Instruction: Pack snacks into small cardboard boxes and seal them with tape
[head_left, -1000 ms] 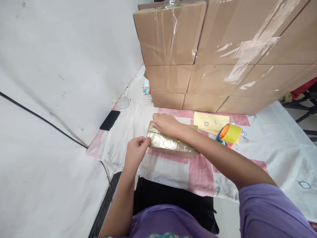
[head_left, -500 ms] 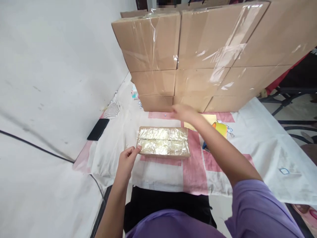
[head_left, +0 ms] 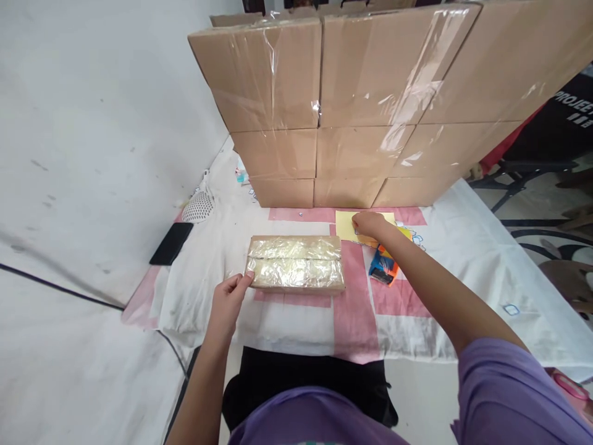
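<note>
Here's the left hand (head_left: 227,303), right in at the near left corner of the small taped box (head_left: 296,272), thumb laid on the edge, fingers curled in narrow behind it; whether they pinch anything there, I cannot tell. And look how that box lies: flat on the tablecloth (head_left: 287,334), straight in front of the person, long axis running side to side, its shiny taped top facing up with a dark seam along the length. So the left hand is plainly the nearer one, touching, with the box stretching away to its right. Over to the other side, the right hand (head_left: 369,225) is well apart, beyond the box's far right corner, bunched low over the yellow sheet (head_left: 343,225), fingers folded narrow; anything held inside them is hidden. From that hand the box lies back toward the person and to the left. Just this side of the right forearm sits the blue and orange tape dispenser (head_left: 384,266), between the forearm and the box's right end, touching neither as far as this view shows. Behind it all stands the big stack of cartons (head_left: 278,154); off left, a black phone (head_left: 171,244).
</note>
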### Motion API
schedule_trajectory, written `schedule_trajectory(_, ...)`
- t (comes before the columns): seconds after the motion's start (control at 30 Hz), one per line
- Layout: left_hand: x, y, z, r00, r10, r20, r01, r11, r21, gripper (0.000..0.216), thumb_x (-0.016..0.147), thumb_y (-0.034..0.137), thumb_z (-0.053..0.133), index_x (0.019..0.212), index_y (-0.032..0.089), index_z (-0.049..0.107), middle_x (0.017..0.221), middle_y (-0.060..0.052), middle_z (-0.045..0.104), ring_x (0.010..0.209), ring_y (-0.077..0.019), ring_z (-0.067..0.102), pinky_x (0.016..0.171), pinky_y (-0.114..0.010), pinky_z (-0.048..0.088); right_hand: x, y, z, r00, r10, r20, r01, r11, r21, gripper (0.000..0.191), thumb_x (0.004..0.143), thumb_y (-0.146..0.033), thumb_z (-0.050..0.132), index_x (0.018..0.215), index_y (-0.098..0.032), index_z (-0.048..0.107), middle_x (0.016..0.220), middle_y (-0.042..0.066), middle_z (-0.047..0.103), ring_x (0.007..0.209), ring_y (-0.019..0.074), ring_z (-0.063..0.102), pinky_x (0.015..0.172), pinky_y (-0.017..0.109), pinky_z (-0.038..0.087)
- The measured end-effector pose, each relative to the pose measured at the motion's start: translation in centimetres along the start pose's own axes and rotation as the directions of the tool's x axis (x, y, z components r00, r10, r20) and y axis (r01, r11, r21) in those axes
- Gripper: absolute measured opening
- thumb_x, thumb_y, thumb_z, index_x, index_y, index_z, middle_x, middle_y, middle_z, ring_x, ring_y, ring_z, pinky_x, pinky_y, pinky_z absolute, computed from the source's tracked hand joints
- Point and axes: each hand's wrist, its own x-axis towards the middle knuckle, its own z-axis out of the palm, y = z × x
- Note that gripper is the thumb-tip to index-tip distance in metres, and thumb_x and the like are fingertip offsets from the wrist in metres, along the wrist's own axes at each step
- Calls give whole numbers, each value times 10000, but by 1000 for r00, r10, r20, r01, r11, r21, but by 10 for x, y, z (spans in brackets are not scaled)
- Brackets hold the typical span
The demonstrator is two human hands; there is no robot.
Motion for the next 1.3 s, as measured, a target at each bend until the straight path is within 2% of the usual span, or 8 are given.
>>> schedule_trajectory(0.1,0,-1,-1,1000,-6,1,6,1000,-1,568,801,536,718,551,211,325,582,41,257,597,-120,243,569,-295,196,-15,2,-7,997,-25,-77,28,999,46,168,891,-117,528,944,-151,683,1023,170,720,920,271,666,774,342,456)
schedule_trajectory(0.2,1,-1,-2,1000,14,-20,-14,1000,13,563,827,528,702,560,209,322,592,42,251,600,-120,238,569,-296,193,-48,3,-5,944,-130,-302,228,921,317,141,966,-228,475,962,-192,612,1008,102,695,894,216,632,768,307,448)
schedule_trajectory(0.3,0,-1,-1,996,60,-67,-57,998,39,558,852,517,689,573,206,319,596,42,256,598,-122,244,562,-293,202,-87,-3,14,874,-147,-463,453,593,666,155,970,-354,523,906,-217,560,891,40,637,803,184,582,731,296,447)
schedule_trajectory(0.4,1,-3,4,987,125,-98,-123,992,31,490,874,497,673,621,204,373,615,42,313,604,-123,292,557,-272,241,-116,-15,42,897,-183,-403,442,310,842,205,961,-423,562,898,-229,541,858,16,588,763,169,545,717,300,457)
schedule_trajectory(0.5,3,-6,12,989,117,-95,-123,991,-60,419,885,479,642,675,207,402,625,48,361,588,-114,321,541,-240,275,-128,-28,65,917,-229,-327,370,177,912,238,963,-462,573,906,-235,527,860,13,565,751,167,524,702,305,460)
schedule_trajectory(0.83,6,-9,25,982,78,-172,-104,983,-148,374,853,439,633,704,212,375,653,60,330,561,-89,311,470,-198,276,-127,-43,88,896,-304,-323,377,137,916,145,1023,-353,483,942,-232,483,923,3,545,856,165,518,792,296,417)
schedule_trajectory(1.17,7,-13,30,973,50,-224,-96,975,-200,348,799,419,632,698,214,370,627,69,303,550,-86,277,463,-193,254,-122,-52,93,898,-253,-360,403,148,903,95,988,-292,477,918,-227,479,871,-7,527,791,158,481,742,285,394)
schedule_trajectory(1.3,3,-11,31,974,64,-219,-94,987,-132,329,813,455,595,729,221,380,640,69,298,542,-89,277,469,-199,266,-119,-59,99,917,-179,-357,377,95,921,74,941,-294,519,944,-237,472,849,-19,525,728,151,489,709,291,409)
